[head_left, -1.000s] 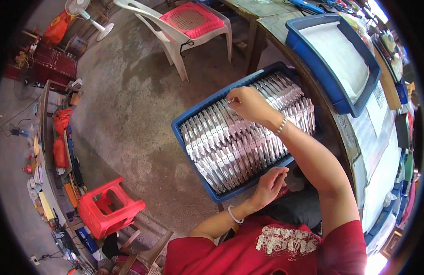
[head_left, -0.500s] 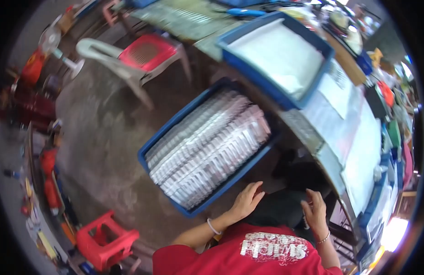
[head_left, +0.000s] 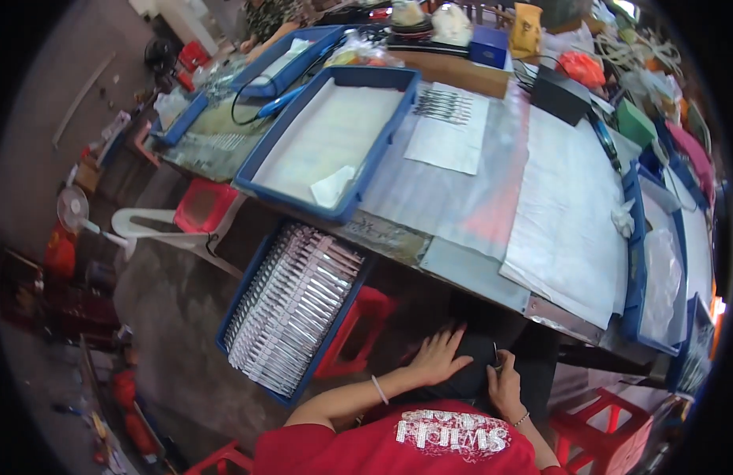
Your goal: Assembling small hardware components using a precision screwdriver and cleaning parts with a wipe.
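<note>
My left hand (head_left: 441, 361) rests flat on my dark-trousered lap, its fingers apart and nothing in it. Beside it, my right hand (head_left: 505, 386) is closed, with a thin dark sliver showing at the fingertips; too little of it shows to name it. To the left of my hands, below the table's edge, a blue tray (head_left: 238, 315) is filled with rows of slim shiny metal pieces (head_left: 299, 313), bundled with pale bands. It sits on a red stool (head_left: 362, 332).
The worktable (head_left: 469, 214) spans the far side. On it are a blue tray lined with white paper (head_left: 251, 170), a paper sheet (head_left: 445, 150) with several thin metal pieces, a large white sheet (head_left: 568, 229) and a blue bin (head_left: 637, 293). Another red stool (head_left: 604, 427) stands right.
The view has swung right, bringing more of the tabletop into sight. My left hand has come down flat onto my lap, and my right fingers have closed.
</note>
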Motion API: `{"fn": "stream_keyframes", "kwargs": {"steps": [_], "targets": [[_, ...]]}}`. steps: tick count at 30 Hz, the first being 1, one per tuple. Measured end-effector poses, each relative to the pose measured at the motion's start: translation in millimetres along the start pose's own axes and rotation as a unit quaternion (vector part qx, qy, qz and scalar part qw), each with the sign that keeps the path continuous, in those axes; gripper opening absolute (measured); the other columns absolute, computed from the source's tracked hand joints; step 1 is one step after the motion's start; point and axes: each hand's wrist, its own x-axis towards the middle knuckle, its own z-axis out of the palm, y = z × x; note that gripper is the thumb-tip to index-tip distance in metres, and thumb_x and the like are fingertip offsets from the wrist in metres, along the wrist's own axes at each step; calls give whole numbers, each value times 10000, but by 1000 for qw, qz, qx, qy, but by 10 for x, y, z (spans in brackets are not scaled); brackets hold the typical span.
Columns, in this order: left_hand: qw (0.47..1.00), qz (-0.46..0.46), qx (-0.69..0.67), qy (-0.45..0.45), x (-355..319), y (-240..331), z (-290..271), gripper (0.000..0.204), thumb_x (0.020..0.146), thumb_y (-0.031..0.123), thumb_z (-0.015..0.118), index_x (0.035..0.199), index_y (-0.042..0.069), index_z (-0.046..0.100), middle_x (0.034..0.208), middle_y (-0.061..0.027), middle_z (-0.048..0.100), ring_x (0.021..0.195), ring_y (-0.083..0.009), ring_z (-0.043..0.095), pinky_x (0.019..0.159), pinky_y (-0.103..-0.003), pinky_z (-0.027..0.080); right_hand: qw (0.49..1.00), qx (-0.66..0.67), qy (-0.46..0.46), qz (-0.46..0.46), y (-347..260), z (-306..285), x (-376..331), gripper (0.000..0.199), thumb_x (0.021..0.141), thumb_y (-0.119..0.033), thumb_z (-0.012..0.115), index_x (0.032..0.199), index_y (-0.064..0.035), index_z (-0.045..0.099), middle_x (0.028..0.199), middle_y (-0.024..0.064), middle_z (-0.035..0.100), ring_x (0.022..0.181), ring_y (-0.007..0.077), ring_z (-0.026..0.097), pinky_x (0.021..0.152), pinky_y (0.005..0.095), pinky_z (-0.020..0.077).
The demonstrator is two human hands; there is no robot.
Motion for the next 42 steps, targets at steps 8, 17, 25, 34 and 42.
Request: {"fn": "stream_keyframes", "kwargs": {"steps": [8,17,25,34,42], "targets": [[972,89,-131,-171,-71,630,-640,693,859,390,643,1385,18,388,1398,-276,370,1327,-365,355,1065,-481,315,994,101,-23,24,211,-176,120,310,888,-119,585,1139,-45,419,801,235,620,731,432,627,615,484,479],[985,129,-24,113,1399,1034,-2370,263,869,126,614,1087,-19,633,900,-152,684,748,-179,635,668,-305,485,989,126,-59,50,207,-251,172,289,906,-158,568,1129,-38,430,713,205,596,679,419,614,586,474,467],[863,181,383,276,3226,123,-3179,142,819,75,566,955,48,596,939,-145,623,849,-331,627,714,-435,467,988,131,-52,56,231,-204,221,296,882,-172,600,1091,-25,450,706,206,599,649,394,620,563,445,466],[771,196,572,200,3693,-193,-3273,106,835,103,524,908,109,601,885,-72,649,856,-225,643,742,-402,418,989,123,-52,61,271,-254,365,322,840,-177,648,1032,9,469,641,170,605,581,387,616,515,453,474],[759,222,580,195,3607,-155,-3352,89,836,99,514,905,113,569,867,-63,650,833,-213,643,748,-377,418,989,124,-46,70,220,-278,400,338,826,-184,665,1023,9,471,612,169,585,552,382,604,492,448,459]]}}
